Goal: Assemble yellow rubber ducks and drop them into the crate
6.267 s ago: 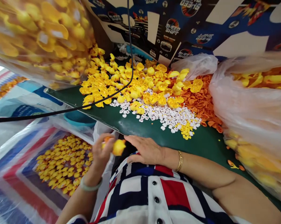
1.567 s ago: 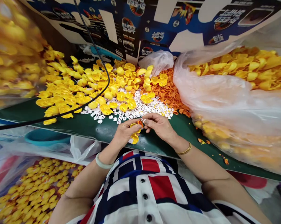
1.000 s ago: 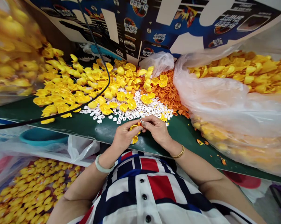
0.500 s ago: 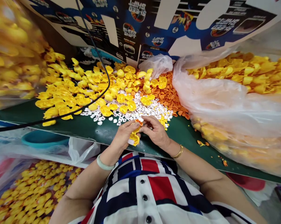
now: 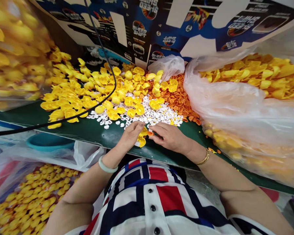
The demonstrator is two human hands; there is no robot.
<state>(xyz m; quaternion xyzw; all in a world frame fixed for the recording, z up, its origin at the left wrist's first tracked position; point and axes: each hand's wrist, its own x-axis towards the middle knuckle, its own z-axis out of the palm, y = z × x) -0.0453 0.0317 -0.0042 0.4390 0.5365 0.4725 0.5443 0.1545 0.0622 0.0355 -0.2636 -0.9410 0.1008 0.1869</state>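
Observation:
My left hand (image 5: 130,136) is closed around a hollow yellow toy duck shell (image 5: 141,141), its open side showing, near the table's front edge. My right hand (image 5: 171,138) pinches a small orange beak piece (image 5: 150,133) between thumb and fingers, right beside the shell. A bit of white shows near the right fingertips, too small to make out. Just beyond my hands lie white eye pieces (image 5: 165,115) with dark dots. Behind them are a heap of yellow duck shells (image 5: 71,94) and a pile of orange beak pieces (image 5: 180,98).
Clear plastic bags of yellow parts stand at the left (image 5: 17,58) and right (image 5: 225,104). A black cable (image 5: 98,103) arches over the heap. Printed cardboard (image 5: 159,32) forms the back. Below left are a teal basin (image 5: 49,142) and many yellow ducks (image 5: 32,199).
My right hand has drawn slightly right, away from the shell, and the orange piece now shows at its fingertips. My left hand still holds the shell. The view has shifted a little.

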